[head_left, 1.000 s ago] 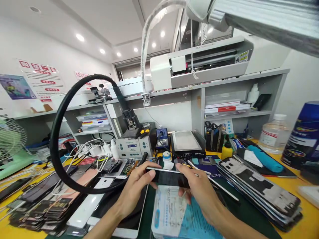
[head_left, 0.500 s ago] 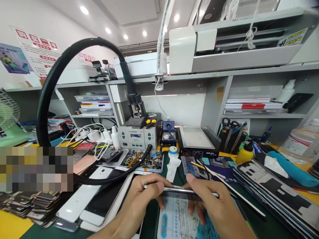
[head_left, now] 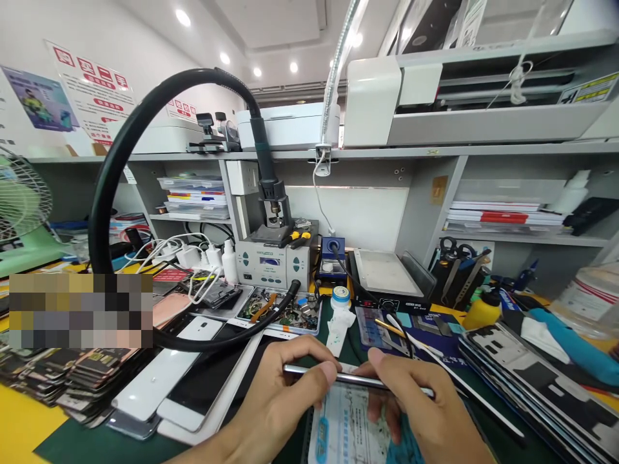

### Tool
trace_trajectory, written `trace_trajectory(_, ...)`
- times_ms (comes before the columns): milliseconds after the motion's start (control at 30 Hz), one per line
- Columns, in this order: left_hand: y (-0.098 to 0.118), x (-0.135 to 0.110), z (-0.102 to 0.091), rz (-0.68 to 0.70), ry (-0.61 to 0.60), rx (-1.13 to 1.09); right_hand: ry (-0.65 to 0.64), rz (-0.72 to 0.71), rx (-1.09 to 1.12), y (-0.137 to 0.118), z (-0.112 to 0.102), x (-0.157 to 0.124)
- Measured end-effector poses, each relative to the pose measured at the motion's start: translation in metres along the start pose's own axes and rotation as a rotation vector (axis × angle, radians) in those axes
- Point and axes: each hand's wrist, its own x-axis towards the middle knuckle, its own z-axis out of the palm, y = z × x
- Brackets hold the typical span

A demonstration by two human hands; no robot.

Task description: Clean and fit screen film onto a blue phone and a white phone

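Observation:
A slim phone with a silver metal edge [head_left: 358, 380] is held level between both hands, seen almost edge-on. My left hand [head_left: 294, 390] grips its left end, with the thumb along the near edge and the fingers behind. On its right end my right hand [head_left: 413, 396] is closed, the thumb on top and the fingertips curled underneath. Its broad faces barely show. Below it lies a stained blue and white printed sheet [head_left: 338, 425] on the green mat [head_left: 62, 444].
White-framed phones [head_left: 164, 367] and a stack of phone parts [head_left: 91, 383] lie at left, under a black hose loop [head_left: 99, 193]. A parts tray [head_left: 314, 325] and a hot-air station [head_left: 268, 264] stand behind. Stacked phone housings [head_left: 541, 380] sit at right.
The phone has tilted closer to edge-on, so its dark face hardly shows. Both hands keep their grip. The view has shifted slightly, moving the surroundings rightward.

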Motion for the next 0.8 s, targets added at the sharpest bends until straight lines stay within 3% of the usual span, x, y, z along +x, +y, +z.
trace_trajectory(233,-0.0001,0.0016,0.0014,0.045,0.008,0.056,0.005,-0.029,-0.048,-0.0040,0.0023,-0.0009)
trace_trajectory(467,-0.0052,-0.0003,-0.0030,0.080,-0.082,-0.141,-0.029,-0.020,-0.047,-0.0004,-0.0009,0.0009)
trace_trajectory(800,-0.0075,-0.0008,-0.0017,0.111,-0.047,-0.117,-0.012,-0.029,-0.045,0.0025,-0.0011,0.0020)
